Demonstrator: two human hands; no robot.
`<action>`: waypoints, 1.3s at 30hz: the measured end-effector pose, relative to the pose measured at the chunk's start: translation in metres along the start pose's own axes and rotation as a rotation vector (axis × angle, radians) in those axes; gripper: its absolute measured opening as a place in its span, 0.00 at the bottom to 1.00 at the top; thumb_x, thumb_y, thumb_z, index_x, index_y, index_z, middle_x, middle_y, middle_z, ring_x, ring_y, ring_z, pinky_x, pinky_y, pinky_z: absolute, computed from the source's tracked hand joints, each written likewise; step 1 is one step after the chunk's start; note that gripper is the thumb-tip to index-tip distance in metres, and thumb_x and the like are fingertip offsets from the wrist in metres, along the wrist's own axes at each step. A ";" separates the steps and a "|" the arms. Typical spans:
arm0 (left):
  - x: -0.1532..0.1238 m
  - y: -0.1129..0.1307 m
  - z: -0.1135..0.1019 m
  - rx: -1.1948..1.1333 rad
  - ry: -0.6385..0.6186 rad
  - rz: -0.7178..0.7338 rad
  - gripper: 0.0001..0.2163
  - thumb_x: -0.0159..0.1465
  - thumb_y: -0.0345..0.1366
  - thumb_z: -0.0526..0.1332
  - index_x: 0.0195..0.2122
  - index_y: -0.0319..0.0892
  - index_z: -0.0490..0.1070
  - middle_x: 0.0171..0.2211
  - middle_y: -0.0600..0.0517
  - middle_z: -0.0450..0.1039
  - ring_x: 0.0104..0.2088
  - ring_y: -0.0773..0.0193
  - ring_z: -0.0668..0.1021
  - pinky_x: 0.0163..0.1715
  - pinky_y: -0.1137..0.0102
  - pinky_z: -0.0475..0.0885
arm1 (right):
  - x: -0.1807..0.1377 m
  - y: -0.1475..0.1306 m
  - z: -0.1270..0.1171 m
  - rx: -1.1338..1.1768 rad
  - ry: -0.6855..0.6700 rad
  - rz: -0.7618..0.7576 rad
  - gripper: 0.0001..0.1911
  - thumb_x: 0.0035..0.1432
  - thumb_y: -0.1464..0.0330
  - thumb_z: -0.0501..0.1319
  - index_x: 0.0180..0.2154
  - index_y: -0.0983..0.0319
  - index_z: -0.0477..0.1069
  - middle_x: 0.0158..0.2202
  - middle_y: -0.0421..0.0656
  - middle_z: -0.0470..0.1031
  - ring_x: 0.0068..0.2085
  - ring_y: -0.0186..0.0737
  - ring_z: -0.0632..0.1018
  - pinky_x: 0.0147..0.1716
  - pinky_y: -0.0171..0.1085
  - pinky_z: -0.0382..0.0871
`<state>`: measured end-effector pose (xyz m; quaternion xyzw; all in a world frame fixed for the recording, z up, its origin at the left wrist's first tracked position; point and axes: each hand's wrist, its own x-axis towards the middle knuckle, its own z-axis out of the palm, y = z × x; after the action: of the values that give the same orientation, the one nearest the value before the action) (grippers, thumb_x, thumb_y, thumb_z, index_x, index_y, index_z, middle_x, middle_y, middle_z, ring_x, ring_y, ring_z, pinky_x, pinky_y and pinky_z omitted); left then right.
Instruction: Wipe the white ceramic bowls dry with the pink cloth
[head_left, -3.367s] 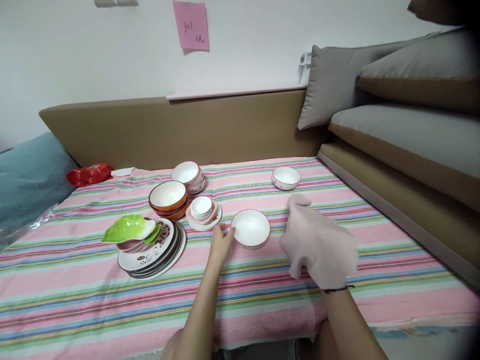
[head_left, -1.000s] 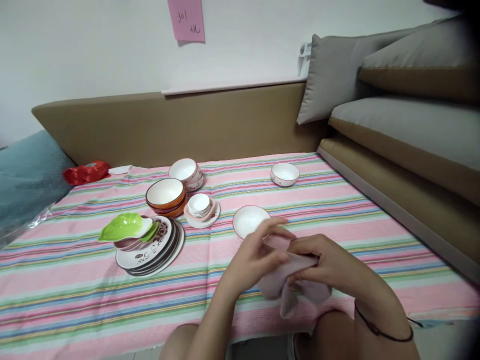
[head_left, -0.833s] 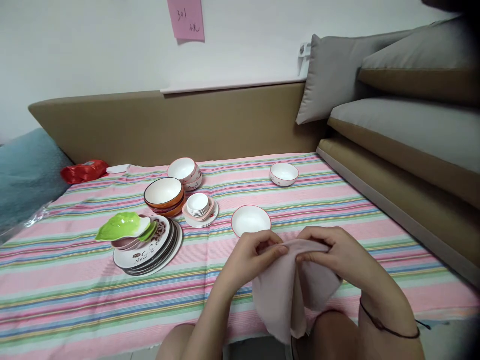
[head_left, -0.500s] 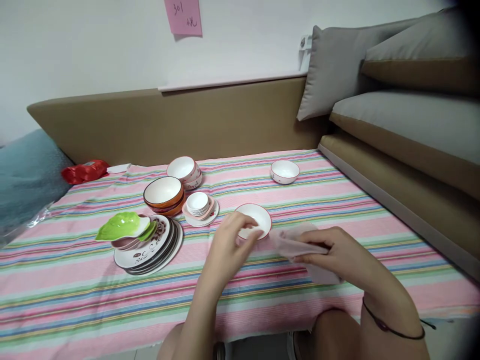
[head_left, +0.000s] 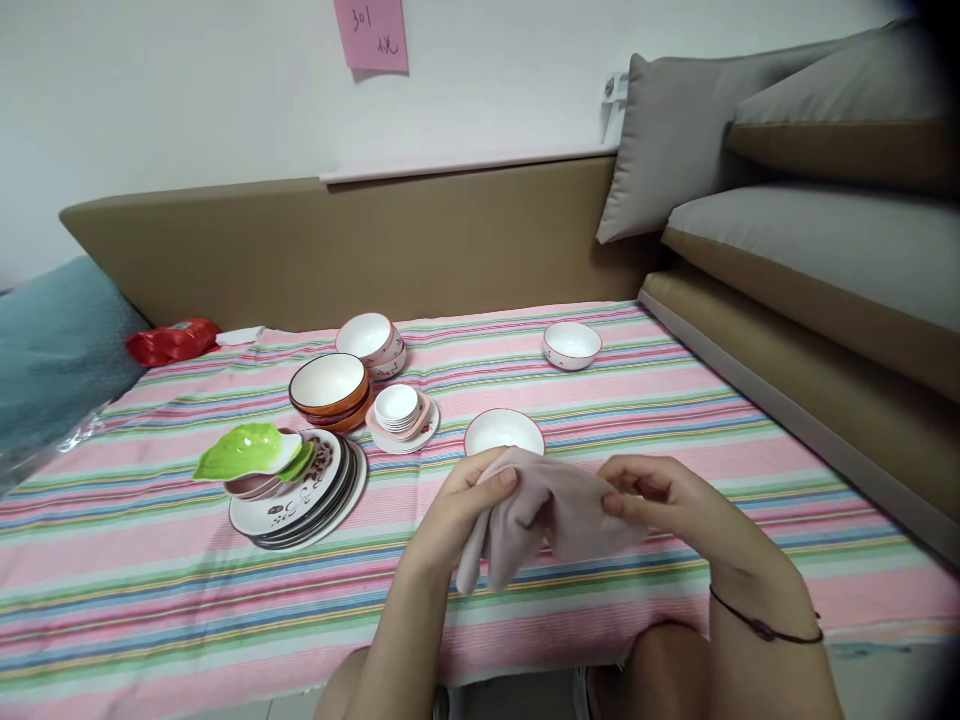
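Note:
A pale pink cloth (head_left: 551, 515) hangs between my two hands above the striped tablecloth (head_left: 150, 590). My left hand (head_left: 459, 510) pinches its left edge with thumb and fingers closed. My right hand (head_left: 664, 495) grips its right side, fingers curled. Just beyond the cloth sits a white bowl with a red rim (head_left: 504, 432), partly hidden by it. A second small white bowl (head_left: 571, 344) stands farther back to the right.
On the left stand a stack of plates (head_left: 315, 490) with a green leaf dish (head_left: 247, 452) on top, orange bowls (head_left: 330, 388), small white cups on a saucer (head_left: 397, 408) and more white bowls (head_left: 369, 340). Grey cushions (head_left: 787, 240) rise on the right; a red bag (head_left: 171, 340) lies far left.
The cloth, held by my right hand alone half a second ago while my left hand reached to the bowl, is again held by both hands and lifted in front of the bowl.

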<state>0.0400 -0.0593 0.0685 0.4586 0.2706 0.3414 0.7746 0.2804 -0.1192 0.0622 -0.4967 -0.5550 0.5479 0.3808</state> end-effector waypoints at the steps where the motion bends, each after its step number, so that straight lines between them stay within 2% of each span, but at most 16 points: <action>1: 0.001 -0.003 -0.001 -0.078 -0.001 -0.011 0.14 0.55 0.44 0.67 0.35 0.38 0.75 0.29 0.50 0.73 0.31 0.63 0.74 0.32 0.72 0.67 | 0.003 0.003 0.000 0.059 0.088 -0.035 0.13 0.56 0.57 0.66 0.33 0.60 0.75 0.31 0.41 0.74 0.33 0.36 0.74 0.33 0.33 0.67; 4: 0.007 -0.009 0.001 -0.243 0.004 -0.016 0.12 0.52 0.41 0.69 0.29 0.37 0.74 0.25 0.51 0.71 0.26 0.66 0.72 0.27 0.73 0.65 | 0.011 0.012 0.003 0.263 0.294 -0.074 0.14 0.52 0.56 0.68 0.36 0.59 0.75 0.30 0.40 0.74 0.30 0.36 0.73 0.28 0.32 0.65; 6: 0.010 -0.010 0.003 -0.331 0.020 0.005 0.11 0.50 0.39 0.70 0.25 0.38 0.71 0.22 0.53 0.68 0.24 0.68 0.70 0.26 0.74 0.63 | 0.016 0.019 0.003 0.331 0.321 -0.044 0.16 0.48 0.57 0.71 0.36 0.58 0.75 0.28 0.39 0.73 0.27 0.34 0.71 0.24 0.32 0.62; 9: 0.011 -0.006 0.007 -0.390 0.114 0.058 0.09 0.52 0.37 0.69 0.29 0.39 0.72 0.25 0.53 0.70 0.26 0.67 0.72 0.29 0.73 0.66 | 0.022 0.028 0.002 0.310 0.397 -0.038 0.15 0.46 0.59 0.72 0.35 0.58 0.75 0.27 0.39 0.73 0.25 0.32 0.69 0.23 0.31 0.59; 12: 0.009 -0.001 0.011 -0.293 0.169 0.067 0.09 0.57 0.37 0.66 0.35 0.38 0.73 0.30 0.52 0.72 0.29 0.66 0.73 0.32 0.73 0.66 | 0.029 0.034 0.002 0.164 0.655 -0.101 0.13 0.50 0.59 0.69 0.36 0.58 0.76 0.34 0.42 0.76 0.34 0.38 0.74 0.31 0.35 0.66; 15: 0.010 -0.002 0.012 -0.196 0.146 0.055 0.09 0.58 0.39 0.66 0.35 0.39 0.71 0.28 0.54 0.70 0.28 0.69 0.71 0.29 0.76 0.64 | 0.033 0.030 0.011 -0.030 0.830 -0.203 0.14 0.56 0.57 0.65 0.41 0.57 0.76 0.48 0.45 0.76 0.51 0.46 0.74 0.49 0.42 0.67; 16: 0.010 -0.003 0.013 -0.179 0.140 0.059 0.10 0.58 0.40 0.66 0.34 0.39 0.70 0.27 0.55 0.69 0.27 0.70 0.70 0.28 0.76 0.63 | 0.034 0.026 0.017 -0.062 0.781 -0.242 0.15 0.58 0.57 0.63 0.44 0.56 0.76 0.53 0.45 0.73 0.56 0.47 0.71 0.54 0.43 0.64; 18: 0.011 -0.005 0.015 -0.133 0.128 0.066 0.12 0.58 0.42 0.66 0.32 0.40 0.67 0.26 0.56 0.67 0.25 0.71 0.69 0.27 0.77 0.62 | 0.034 0.016 0.029 -0.039 0.503 -0.281 0.18 0.60 0.56 0.62 0.50 0.54 0.73 0.58 0.44 0.71 0.59 0.46 0.69 0.58 0.43 0.62; 19: 0.011 -0.006 0.016 -0.099 0.118 0.066 0.12 0.59 0.43 0.66 0.32 0.41 0.66 0.25 0.57 0.67 0.24 0.71 0.68 0.26 0.76 0.61 | 0.033 0.012 0.034 0.016 0.356 -0.284 0.20 0.60 0.56 0.62 0.53 0.54 0.71 0.57 0.44 0.71 0.58 0.45 0.71 0.57 0.42 0.64; 21: 0.009 -0.005 0.017 0.000 0.104 0.075 0.13 0.59 0.45 0.65 0.31 0.41 0.66 0.23 0.57 0.67 0.22 0.71 0.67 0.24 0.76 0.60 | 0.034 0.006 0.044 0.130 0.182 -0.261 0.25 0.58 0.56 0.64 0.56 0.54 0.68 0.52 0.44 0.75 0.52 0.44 0.75 0.50 0.40 0.70; 24: 0.006 0.000 0.017 0.243 0.101 0.164 0.11 0.61 0.44 0.64 0.32 0.41 0.71 0.29 0.52 0.74 0.29 0.66 0.74 0.30 0.73 0.66 | 0.035 0.006 0.049 0.207 0.165 -0.210 0.25 0.54 0.60 0.68 0.53 0.56 0.69 0.45 0.43 0.77 0.44 0.41 0.77 0.41 0.36 0.73; 27: 0.004 0.006 0.010 0.569 0.115 0.248 0.08 0.63 0.40 0.62 0.36 0.42 0.77 0.37 0.49 0.78 0.40 0.60 0.76 0.40 0.70 0.67 | 0.036 0.011 0.045 0.168 0.157 -0.165 0.17 0.56 0.62 0.66 0.47 0.58 0.73 0.39 0.42 0.77 0.38 0.39 0.77 0.35 0.34 0.71; 32: 0.004 0.010 -0.005 1.002 0.261 0.255 0.01 0.58 0.33 0.65 0.32 0.43 0.74 0.31 0.52 0.75 0.34 0.62 0.74 0.35 0.69 0.64 | 0.032 0.013 0.036 0.142 0.170 -0.177 0.09 0.59 0.62 0.64 0.41 0.57 0.76 0.34 0.39 0.76 0.34 0.36 0.75 0.32 0.32 0.68; 36: 0.004 0.008 -0.001 1.035 0.425 0.353 0.07 0.56 0.31 0.66 0.33 0.43 0.68 0.32 0.53 0.70 0.33 0.64 0.71 0.34 0.70 0.64 | 0.030 0.012 0.036 0.178 0.155 -0.249 0.06 0.60 0.63 0.63 0.38 0.56 0.77 0.37 0.39 0.76 0.39 0.36 0.75 0.37 0.31 0.68; 37: 0.004 0.008 0.002 0.986 0.415 0.331 0.06 0.58 0.34 0.64 0.33 0.43 0.67 0.31 0.54 0.69 0.32 0.64 0.71 0.33 0.70 0.63 | 0.030 0.011 0.037 0.192 0.150 -0.245 0.06 0.60 0.63 0.63 0.39 0.56 0.76 0.38 0.39 0.76 0.39 0.36 0.76 0.37 0.32 0.69; 39: 0.004 0.006 0.009 0.827 0.284 0.246 0.06 0.65 0.39 0.58 0.33 0.43 0.67 0.30 0.53 0.69 0.31 0.65 0.71 0.32 0.70 0.64 | 0.031 0.011 0.040 0.246 0.162 -0.221 0.08 0.58 0.63 0.66 0.41 0.55 0.75 0.38 0.39 0.77 0.38 0.36 0.77 0.35 0.32 0.69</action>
<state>0.0473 -0.0592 0.0778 0.7069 0.4315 0.3535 0.4350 0.2365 -0.0997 0.0435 -0.4249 -0.5024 0.5250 0.5399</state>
